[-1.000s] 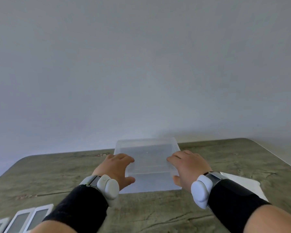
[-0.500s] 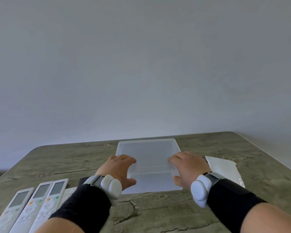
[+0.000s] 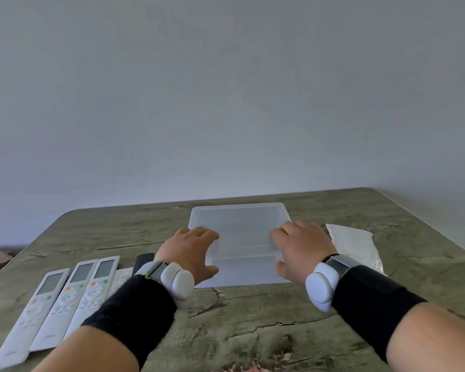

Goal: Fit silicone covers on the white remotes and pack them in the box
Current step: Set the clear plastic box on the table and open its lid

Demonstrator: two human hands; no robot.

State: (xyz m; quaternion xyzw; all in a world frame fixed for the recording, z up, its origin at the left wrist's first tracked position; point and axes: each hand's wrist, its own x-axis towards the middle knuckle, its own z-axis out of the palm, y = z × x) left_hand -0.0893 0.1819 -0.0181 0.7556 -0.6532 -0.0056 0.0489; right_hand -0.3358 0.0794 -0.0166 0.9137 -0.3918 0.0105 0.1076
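Observation:
A clear plastic box (image 3: 239,213) stands open in the middle of the table. My left hand (image 3: 191,251) grips its near left corner and my right hand (image 3: 301,245) grips its near right corner. Three white remotes (image 3: 51,299) with grey screens lie side by side at the left front. A fourth white remote (image 3: 121,276) shows partly behind my left wrist. A clear bag of white silicone covers (image 3: 355,242) lies right of the box.
A dark remote (image 3: 143,260) lies just behind the white ones, mostly hidden by my left wrist. The wood-grain table (image 3: 253,331) ends at a plain wall behind, with its right edge running diagonally past the bag.
The view has tilted down, bringing the row of remotes and more of the bag into sight. Both hands hold the box as before.

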